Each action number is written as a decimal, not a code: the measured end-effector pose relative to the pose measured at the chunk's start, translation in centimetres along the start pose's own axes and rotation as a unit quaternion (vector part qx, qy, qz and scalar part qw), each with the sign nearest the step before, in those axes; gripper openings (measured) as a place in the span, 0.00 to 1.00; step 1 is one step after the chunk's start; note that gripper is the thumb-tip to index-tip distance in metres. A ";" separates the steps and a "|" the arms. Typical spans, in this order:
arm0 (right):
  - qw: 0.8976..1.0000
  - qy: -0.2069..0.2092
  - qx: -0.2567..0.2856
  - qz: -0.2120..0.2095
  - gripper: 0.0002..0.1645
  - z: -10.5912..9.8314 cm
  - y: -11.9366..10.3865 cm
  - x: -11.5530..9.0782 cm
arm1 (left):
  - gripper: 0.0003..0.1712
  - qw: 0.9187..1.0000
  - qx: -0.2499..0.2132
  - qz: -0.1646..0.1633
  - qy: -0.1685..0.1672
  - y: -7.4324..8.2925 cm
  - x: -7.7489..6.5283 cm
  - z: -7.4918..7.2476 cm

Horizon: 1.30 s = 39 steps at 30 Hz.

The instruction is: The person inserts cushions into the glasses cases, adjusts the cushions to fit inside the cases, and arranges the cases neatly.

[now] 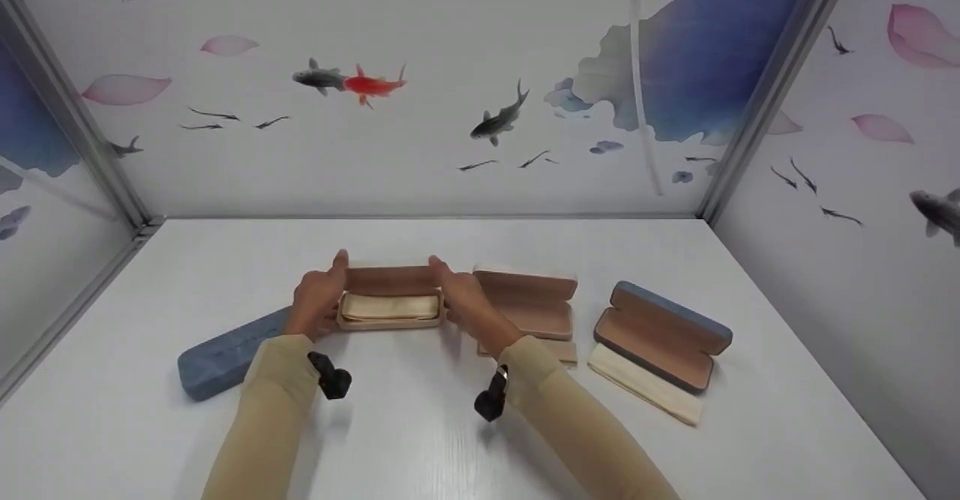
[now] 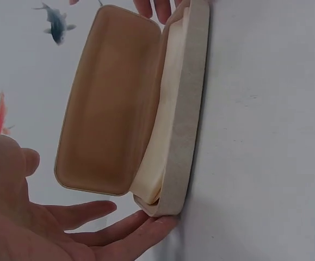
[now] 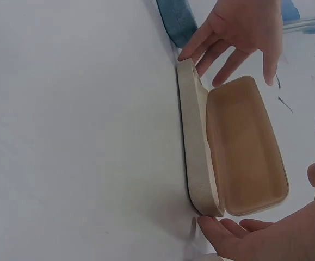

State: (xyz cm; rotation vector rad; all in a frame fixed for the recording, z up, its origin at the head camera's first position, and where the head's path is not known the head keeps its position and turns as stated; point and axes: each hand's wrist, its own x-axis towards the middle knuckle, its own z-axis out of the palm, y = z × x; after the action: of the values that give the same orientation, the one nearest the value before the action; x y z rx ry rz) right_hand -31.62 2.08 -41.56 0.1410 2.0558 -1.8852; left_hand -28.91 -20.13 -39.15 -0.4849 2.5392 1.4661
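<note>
A beige glasses case [image 1: 391, 327] with a brown lining stands with its lid up on the table, a folded cream cloth [image 1: 391, 307] lying inside. At its left end is my left hand [image 1: 318, 295]; in the left wrist view the extended fingers [image 2: 122, 231] reach the base's end, the thumb apart from the lid. My right hand [image 1: 471, 299] is at the opposite end, where the fingertips [image 3: 214, 225] meet the base's corner in the right wrist view. Both thumbs point up beside the raised lid [image 2: 109, 103].
Left of the hands lies a closed blue glasses case [image 1: 225, 356], partly behind the left forearm. On the right are an open beige case [image 1: 536, 318] with a cloth [image 1: 562, 351] before it, and an open blue case [image 1: 660, 342] with a cream cloth [image 1: 645, 384] along its front. Patterned walls enclose the table.
</note>
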 end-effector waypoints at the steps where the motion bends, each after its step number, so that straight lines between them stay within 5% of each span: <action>1: 1.000 -0.007 0.010 0.010 0.56 0.0 -0.1 0.1 | 0.52 1.000 -0.008 -0.005 -0.008 0.1 0.0 0.0; 9: 0.997 -0.044 0.041 0.057 0.65 -0.4 -0.7 0.5 | 0.55 0.995 -0.072 -0.045 -0.046 0.3 0.4 -0.6; 18: 0.995 -0.042 -0.060 0.065 0.57 -0.6 -0.9 0.5 | 0.53 0.993 -0.069 -0.056 -0.075 0.4 0.4 -1.1; 24: 0.996 -0.049 -0.048 0.060 0.55 -0.9 -1.1 0.4 | 0.48 0.989 -0.094 -0.054 -0.098 0.7 0.5 -1.1; 39: 0.995 -0.036 -0.065 0.062 0.60 -0.4 -1.2 0.3 | 0.50 0.995 -0.059 -0.048 -0.061 1.0 0.6 -0.4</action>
State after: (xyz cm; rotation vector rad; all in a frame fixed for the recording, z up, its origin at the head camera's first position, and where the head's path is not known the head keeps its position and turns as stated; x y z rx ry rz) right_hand -32.36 2.31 -40.54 0.1624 2.0646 -1.6556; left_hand -29.86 -20.10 -38.34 -0.5105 2.3143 1.5669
